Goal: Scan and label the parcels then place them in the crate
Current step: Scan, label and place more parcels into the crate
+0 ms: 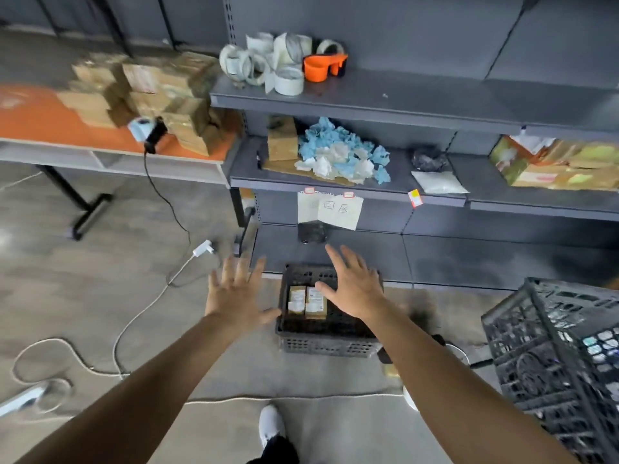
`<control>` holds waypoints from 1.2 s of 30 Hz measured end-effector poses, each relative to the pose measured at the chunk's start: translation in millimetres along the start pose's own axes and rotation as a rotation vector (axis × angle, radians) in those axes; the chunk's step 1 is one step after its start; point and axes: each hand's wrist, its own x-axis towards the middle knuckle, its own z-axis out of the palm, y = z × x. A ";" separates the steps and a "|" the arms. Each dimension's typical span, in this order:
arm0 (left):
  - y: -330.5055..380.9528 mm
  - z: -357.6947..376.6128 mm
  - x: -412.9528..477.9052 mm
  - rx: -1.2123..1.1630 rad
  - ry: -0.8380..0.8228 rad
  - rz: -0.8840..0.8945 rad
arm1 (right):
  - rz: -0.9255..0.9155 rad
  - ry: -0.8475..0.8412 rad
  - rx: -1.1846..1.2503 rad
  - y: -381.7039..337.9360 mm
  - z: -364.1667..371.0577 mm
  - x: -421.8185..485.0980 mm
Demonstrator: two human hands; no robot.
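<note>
A dark plastic crate [326, 344] stands on the floor at the foot of the shelving. Two small brown parcels [306, 301] with white labels lie side by side inside it. My left hand [234, 289] hovers just left of the crate, fingers spread, holding nothing. My right hand [351, 283] is spread open above the crate, partly covering its right half, empty too. A pile of brown parcels [150, 95] sits on the orange table [40, 125] at the upper left, with a white and black scanner [147, 130] beside it.
Grey shelving [385, 102] holds tape rolls [264, 65], an orange tape dispenser [323, 67] and crumpled blue and white paper [345, 155]. A second black crate [556, 356] stands at the right. White cables [134, 319] and a power strip [21, 398] lie on the floor. My white shoe [271, 425] is below.
</note>
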 end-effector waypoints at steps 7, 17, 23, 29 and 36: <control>-67.0 6.4 -49.0 0.025 0.088 -0.133 | -0.156 0.017 0.032 -69.4 0.4 -13.1; -220.6 14.3 -30.7 -0.224 0.144 -0.352 | -0.332 0.042 -0.050 -228.6 -2.8 68.2; -367.8 13.0 7.4 -0.283 0.219 -0.392 | -0.368 0.051 -0.087 -372.2 -3.2 155.3; -474.8 1.3 47.3 -0.295 0.243 -0.340 | -0.320 0.039 -0.055 -473.1 -13.5 220.4; -552.3 -12.0 133.8 -0.285 0.217 -0.278 | -0.293 0.044 -0.059 -522.6 -14.3 317.8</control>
